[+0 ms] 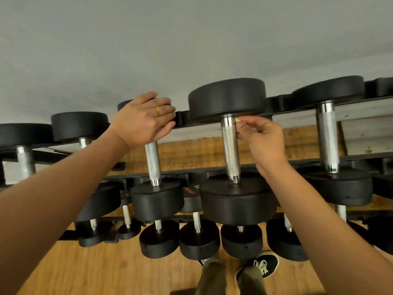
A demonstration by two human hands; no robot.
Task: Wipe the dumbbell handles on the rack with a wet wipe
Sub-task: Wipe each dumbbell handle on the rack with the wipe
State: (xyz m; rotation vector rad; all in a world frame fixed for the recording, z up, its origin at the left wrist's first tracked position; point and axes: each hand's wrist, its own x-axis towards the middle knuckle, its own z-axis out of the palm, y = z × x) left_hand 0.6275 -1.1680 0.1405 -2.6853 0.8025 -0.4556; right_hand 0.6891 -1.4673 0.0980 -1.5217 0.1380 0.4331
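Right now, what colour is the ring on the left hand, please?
The ring is gold; head view.

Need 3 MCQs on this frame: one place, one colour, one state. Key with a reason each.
1. Where does the left hand lie?
A. On a dumbbell head at the far side of the rack
B. On the floor
C. On a shoe

2. What colour is the ring on that hand?
A. Silver
B. Gold
C. Black

3. What is the right hand doing?
A. Lying flat on the wall
B. Gripping a weight head
C. Pinching a small wipe at the far end of the centre handle

Key: 1 A, its palm and fingers cover the black head. 2 B, the band shines yellow. 3 C, its fingertips hold a pale scrap against the chrome.
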